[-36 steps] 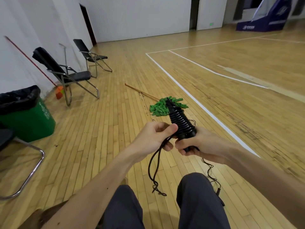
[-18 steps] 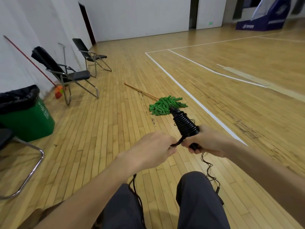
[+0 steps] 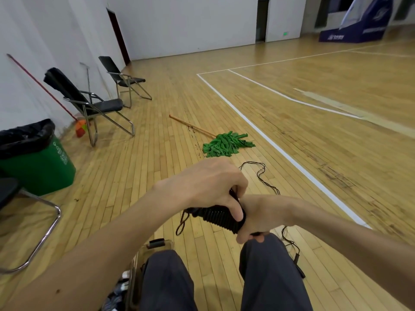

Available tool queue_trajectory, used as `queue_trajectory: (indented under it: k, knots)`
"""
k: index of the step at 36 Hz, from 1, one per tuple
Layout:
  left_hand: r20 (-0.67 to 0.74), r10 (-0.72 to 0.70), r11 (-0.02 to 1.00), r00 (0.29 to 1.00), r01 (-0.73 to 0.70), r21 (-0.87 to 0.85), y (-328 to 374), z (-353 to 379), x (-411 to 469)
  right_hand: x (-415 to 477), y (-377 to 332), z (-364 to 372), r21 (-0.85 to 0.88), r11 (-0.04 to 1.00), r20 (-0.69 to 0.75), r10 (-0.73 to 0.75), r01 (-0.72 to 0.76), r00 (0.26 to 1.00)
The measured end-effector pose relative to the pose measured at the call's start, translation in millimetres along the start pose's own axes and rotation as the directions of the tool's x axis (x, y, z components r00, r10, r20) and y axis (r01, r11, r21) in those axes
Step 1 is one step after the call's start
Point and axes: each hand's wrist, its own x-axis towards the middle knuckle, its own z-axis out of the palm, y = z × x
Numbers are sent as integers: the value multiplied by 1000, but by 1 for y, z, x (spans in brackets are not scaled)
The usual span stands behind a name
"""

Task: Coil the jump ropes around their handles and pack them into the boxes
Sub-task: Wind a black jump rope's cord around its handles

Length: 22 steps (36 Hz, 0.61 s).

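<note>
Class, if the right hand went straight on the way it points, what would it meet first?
The left hand, which grips the same coiled jump rope directly ahead of the right hand; the two seem to touch.

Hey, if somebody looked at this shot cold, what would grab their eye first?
Dead centre, the left hand and right hand grip a tightly coiled black jump rope just above the knees. Beyond them a green mop lies on the wooden floor, and a green bin with a black liner stands at the far left.
</note>
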Motion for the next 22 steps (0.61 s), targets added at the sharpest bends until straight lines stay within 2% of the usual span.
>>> queue_trajectory:
  k: [4, 7, 10, 16, 22]
  knots:
    - [-20, -65, 970, 998, 58, -237, -7, -1, -4, -13, -5, -3, 27, 998, 81, -53, 51, 995]
    - [0, -97, 938, 995, 92, -334, -12, 1, -4, -20, -9, -2, 64, 994, 61, -97, 93, 993]
    - [60, -59, 895, 996, 79, -440, -15, 0, -3, -24, -11, -2, 48, 994, 44, -105, 103, 993]
    - [148, 40, 834, 988, 49, -550, -15, -2, -1, -29, -15, -2, 8, 990, 165, -138, 139, 977]
    - [48, 14, 787, 999, 19, -617, -4, -2, -2, -30, -17, -2, 132, 975, 287, -209, 178, 935]
